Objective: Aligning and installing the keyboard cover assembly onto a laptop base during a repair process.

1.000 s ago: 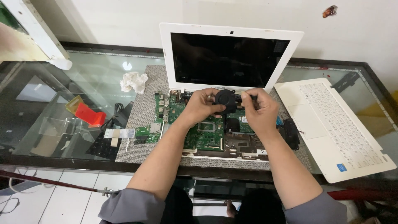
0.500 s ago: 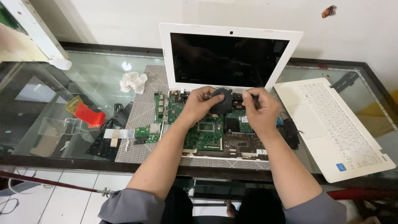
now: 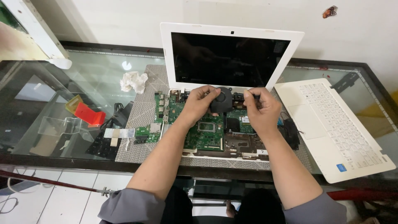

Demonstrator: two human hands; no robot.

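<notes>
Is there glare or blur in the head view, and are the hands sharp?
Head view: even, soft light; a small bright lamp reflection on the glass table; the dark laptop screen shows faint reflections; left hand and right hand are sharp; edges bend slightly from the wide lens.

- The left hand [image 3: 199, 103] holds a round black cooling fan [image 3: 221, 101] over the rear edge of the green motherboard [image 3: 203, 132]
- The right hand [image 3: 261, 110] is closed in a pinching grip on something small and dark just beside the fan
- The board lies in an opened white laptop [image 3: 230, 54], its dark screen upright behind the hands
- A detached white keyboard panel [image 3: 331, 124] lies to the right on the glass worktop [image 3: 95, 70]
- A crumpled white tissue [image 3: 133, 81] and a red plastic piece [image 3: 89, 115] lie to the left
</notes>
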